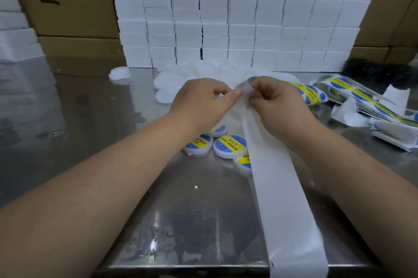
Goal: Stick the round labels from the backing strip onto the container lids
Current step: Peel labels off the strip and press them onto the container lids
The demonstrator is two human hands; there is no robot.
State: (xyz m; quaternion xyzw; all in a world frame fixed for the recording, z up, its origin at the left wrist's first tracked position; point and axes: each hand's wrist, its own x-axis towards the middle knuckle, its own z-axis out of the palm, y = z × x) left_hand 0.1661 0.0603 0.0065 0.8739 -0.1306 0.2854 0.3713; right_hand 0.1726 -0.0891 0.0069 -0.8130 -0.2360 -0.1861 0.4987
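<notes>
Backing strip between left hand, right hand

The labelled lids are showing blue discs crossed by yellow bands. The backing strip is showing plain white.

Hands: two, the left hand and the right hand, both at 12 o'clock.
Labelled lids: four at centre, two of them partly covered.
Plain white lids: one alone at 10 o'clock; a heap at 12 o'clock overlaps too much to count.
Bare backing strip: one, running to 5 o'clock.
Label strips: a tangle at 3 o'clock, number unclear.
White boxes: stacked wall at 12 o'clock, well over fifty.
Cardboard cartons: two at 10 o'clock, at least two at 2 o'clock.
</notes>
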